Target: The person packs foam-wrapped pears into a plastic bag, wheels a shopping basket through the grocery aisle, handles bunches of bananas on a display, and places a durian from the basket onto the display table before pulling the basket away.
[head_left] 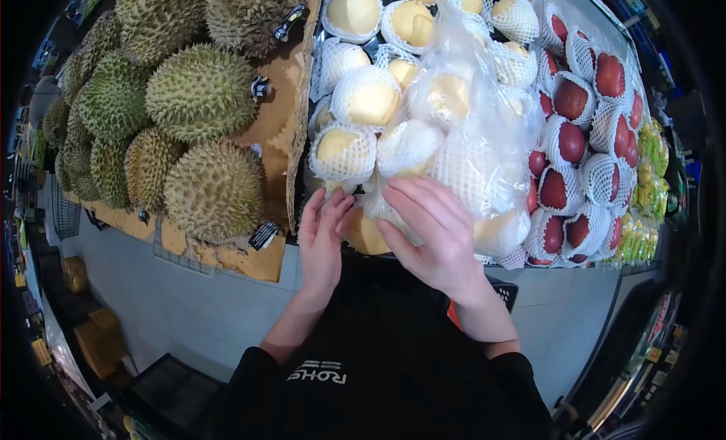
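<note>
My right hand (435,232) curves over the front of the display, thumb and fingers closing around whitish material that may be foam net or plastic. Its fingertips lie at the lower edge of a pale yellow fruit in a white foam net (408,146). Beside it, a clear plastic bag (491,164) bulges with several netted fruits. My left hand (324,236) is raised, fingers apart and slightly bent, just below another netted yellow fruit (342,154). Between my hands sits a bare-looking yellow fruit (367,234), partly covered by the right hand.
Spiky durians (200,92) pile on cardboard (283,130) to the left. Red fruits in foam nets (571,141) fill the right side, with yellow-green packets (643,205) beyond. A black crate (170,394) stands on the grey floor (197,311) at lower left.
</note>
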Action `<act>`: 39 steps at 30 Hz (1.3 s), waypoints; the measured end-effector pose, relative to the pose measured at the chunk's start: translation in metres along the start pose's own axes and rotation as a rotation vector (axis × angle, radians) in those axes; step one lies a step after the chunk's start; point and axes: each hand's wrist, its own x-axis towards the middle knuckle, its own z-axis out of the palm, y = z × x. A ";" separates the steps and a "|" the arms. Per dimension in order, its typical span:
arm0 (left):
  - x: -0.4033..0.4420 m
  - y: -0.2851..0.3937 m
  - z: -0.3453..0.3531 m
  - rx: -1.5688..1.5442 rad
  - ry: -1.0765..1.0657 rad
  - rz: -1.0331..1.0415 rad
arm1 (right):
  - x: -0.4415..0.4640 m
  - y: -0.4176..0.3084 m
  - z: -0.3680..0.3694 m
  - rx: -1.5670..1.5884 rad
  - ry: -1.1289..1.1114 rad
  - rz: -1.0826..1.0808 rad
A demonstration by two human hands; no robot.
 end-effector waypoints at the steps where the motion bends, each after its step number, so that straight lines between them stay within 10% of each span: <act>1: 0.001 0.003 -0.001 -0.067 -0.027 -0.057 | 0.003 -0.002 0.015 -0.006 0.004 0.012; 14: 0.041 0.002 -0.004 -0.316 -0.222 -0.300 | 0.017 0.008 0.095 -0.617 -0.250 0.196; 39: 0.008 0.016 -0.022 -0.175 -0.480 -0.094 | 0.000 -0.029 0.016 0.303 -0.151 0.219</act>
